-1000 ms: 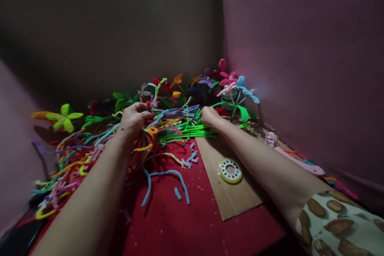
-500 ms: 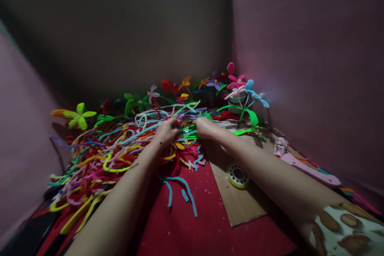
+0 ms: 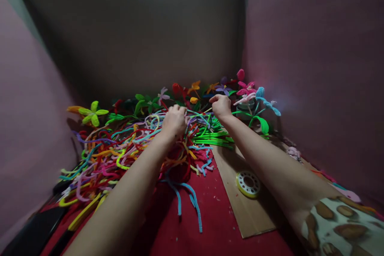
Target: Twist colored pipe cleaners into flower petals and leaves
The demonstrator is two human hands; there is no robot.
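My left hand [image 3: 175, 122] is over the right part of a heaped pile of multicoloured pipe cleaners [image 3: 126, 156], its fingers curled together; what they grip is hidden. Higher and to the right, my right hand [image 3: 221, 106] is raised with thumb and fingers pinched, and I cannot make out what is between them. Below it lies a bundle of green pipe cleaners [image 3: 213, 140], partly on a cardboard sheet [image 3: 246, 220]. Fuzzy strands run between the two hands, but I cannot tell whether either hand holds them.
A roll of tape [image 3: 248, 184] lies on the cardboard. Pipe-cleaner flowers, among them a yellow-green one [image 3: 93, 113] and a pink one [image 3: 246, 89], line the back wall. Blue pieces [image 3: 196, 208] rest on the red surface [image 3: 216, 216]. A pink tool [image 3: 348, 194] is partly behind my right arm.
My right hand has lifted up and away from the green bundle, leaving it uncovered. My left hand has risen slightly over the pile. The view has shifted, so things sit further right and lower.
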